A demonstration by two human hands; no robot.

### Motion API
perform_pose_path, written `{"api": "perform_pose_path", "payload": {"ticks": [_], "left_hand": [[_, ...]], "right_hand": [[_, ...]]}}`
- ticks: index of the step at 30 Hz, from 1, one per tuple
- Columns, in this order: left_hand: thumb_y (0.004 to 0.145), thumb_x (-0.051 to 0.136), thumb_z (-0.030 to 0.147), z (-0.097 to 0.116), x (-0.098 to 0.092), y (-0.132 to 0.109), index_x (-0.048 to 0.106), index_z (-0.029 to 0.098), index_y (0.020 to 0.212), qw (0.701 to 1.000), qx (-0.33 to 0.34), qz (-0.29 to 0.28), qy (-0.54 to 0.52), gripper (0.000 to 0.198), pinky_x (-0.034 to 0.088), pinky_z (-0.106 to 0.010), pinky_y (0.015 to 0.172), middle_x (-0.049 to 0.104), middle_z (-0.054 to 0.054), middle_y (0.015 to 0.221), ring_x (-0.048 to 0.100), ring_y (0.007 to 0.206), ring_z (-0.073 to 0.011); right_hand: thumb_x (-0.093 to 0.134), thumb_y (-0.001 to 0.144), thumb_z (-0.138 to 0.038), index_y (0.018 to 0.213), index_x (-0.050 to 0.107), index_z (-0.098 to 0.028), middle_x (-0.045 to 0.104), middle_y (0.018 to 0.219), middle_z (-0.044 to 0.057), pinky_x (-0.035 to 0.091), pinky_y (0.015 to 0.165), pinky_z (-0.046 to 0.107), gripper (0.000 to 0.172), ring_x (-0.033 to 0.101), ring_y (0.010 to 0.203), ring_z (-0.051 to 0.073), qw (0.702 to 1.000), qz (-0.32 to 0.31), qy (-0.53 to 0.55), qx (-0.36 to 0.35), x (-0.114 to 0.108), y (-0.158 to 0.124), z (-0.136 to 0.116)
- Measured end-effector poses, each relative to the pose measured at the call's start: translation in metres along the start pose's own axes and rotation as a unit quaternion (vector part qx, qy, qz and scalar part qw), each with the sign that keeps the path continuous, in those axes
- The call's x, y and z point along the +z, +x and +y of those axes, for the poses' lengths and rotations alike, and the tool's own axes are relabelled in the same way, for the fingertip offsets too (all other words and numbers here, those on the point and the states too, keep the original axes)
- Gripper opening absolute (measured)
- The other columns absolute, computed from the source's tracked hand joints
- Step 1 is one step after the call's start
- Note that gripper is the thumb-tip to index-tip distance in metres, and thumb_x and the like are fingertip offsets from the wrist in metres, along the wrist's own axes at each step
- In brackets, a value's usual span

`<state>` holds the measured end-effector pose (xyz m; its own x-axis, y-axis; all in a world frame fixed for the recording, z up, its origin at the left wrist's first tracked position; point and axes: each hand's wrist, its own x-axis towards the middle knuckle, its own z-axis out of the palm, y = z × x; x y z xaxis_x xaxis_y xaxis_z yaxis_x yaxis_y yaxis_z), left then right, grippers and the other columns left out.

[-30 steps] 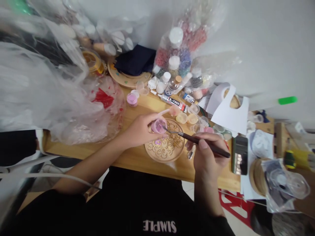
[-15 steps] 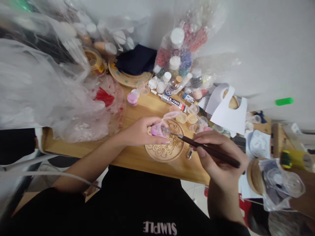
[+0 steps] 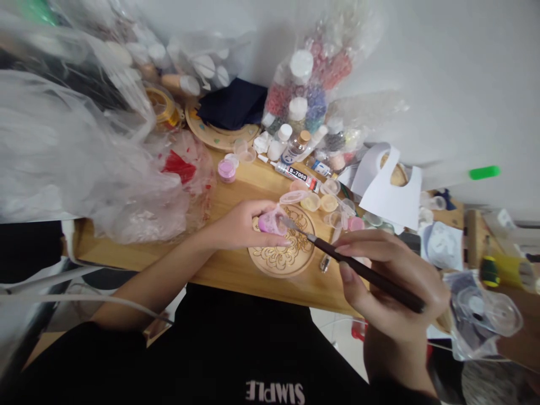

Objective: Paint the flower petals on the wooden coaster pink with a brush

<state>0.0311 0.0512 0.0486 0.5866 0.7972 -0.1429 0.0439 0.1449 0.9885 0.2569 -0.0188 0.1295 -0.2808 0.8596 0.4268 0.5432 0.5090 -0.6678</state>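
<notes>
My left hand (image 3: 238,225) is closed round a small clear plastic cup (image 3: 272,222) with pink-purple stuff in it, tilted so its mouth faces right. Its clear lid (image 3: 294,197) hangs open at the top. Between the fingers and thumb of my right hand (image 3: 392,281) is a palette knife (image 3: 367,270) with a dark handle, its metal blade at the cup's mouth. Whether the blade touches the cup's contents I cannot tell. Beneath the cup lies a round wooden disc (image 3: 280,261) with a gold flower outline, partly covered by my left hand.
Behind the disc stand several small cups (image 3: 329,202) and a B-7000 glue tube (image 3: 297,174). A pink pot (image 3: 226,170) sits at the back left. Plastic bags (image 3: 169,208) crowd the left side; white paper cut-outs (image 3: 390,194) stand to the right. Bottles (image 3: 295,147) line the wall.
My right hand has shifted right and slightly down, drawing the palette knife's blade a little out of the cup. My left hand and the cup stay nearly where they were.
</notes>
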Motion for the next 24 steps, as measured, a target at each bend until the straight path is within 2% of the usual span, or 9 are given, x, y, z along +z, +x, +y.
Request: {"api": "perform_pose_path", "payload": {"ticks": [6,10,19,24], "left_hand": [[0.07,0.086,0.04,0.0,0.0,0.001,0.073,0.015,0.091,1.0,0.001,-0.016,0.016,0.036,0.047,-0.023,0.062,0.069,-0.001,0.08,0.059,0.071,-0.0133],[0.069,0.086,0.042,-0.001,0.0,0.001,0.072,0.015,0.091,1.0,0.01,-0.015,0.014,0.038,0.049,-0.024,0.066,0.071,-0.001,0.083,0.061,0.074,-0.0144],[0.07,0.086,0.041,-0.002,-0.001,0.002,0.071,0.014,0.094,1.0,0.002,-0.026,-0.003,0.039,0.053,-0.026,0.072,0.072,-0.002,0.084,0.065,0.076,-0.0151],[0.072,0.086,0.037,-0.003,-0.001,0.001,0.072,0.014,0.095,0.999,0.02,-0.025,-0.001,0.036,0.056,-0.028,0.079,0.076,-0.004,0.091,0.07,0.083,-0.0177]], "right_hand": [[0.072,0.079,-0.006,0.113,0.071,-0.025,0.077,0.094,0.006,0.064,0.069,0.035,0.038,0.076,0.083,0.022,0.997,-0.061,-0.021,-0.03,-0.005,0.0,0.001],[0.073,0.081,-0.006,0.111,0.071,-0.023,0.077,0.096,0.007,0.065,0.073,0.033,0.034,0.076,0.087,0.021,0.994,-0.088,-0.043,-0.039,-0.01,0.003,-0.002],[0.07,0.082,0.0,0.105,0.071,-0.017,0.075,0.097,0.009,0.064,0.074,0.028,0.029,0.075,0.088,0.019,0.994,-0.087,-0.047,-0.049,-0.016,0.003,-0.01],[0.07,0.082,0.0,0.104,0.071,-0.014,0.075,0.101,0.009,0.064,0.077,0.025,0.026,0.074,0.09,0.016,0.993,-0.097,-0.041,-0.045,-0.015,0.0,-0.01]]}}
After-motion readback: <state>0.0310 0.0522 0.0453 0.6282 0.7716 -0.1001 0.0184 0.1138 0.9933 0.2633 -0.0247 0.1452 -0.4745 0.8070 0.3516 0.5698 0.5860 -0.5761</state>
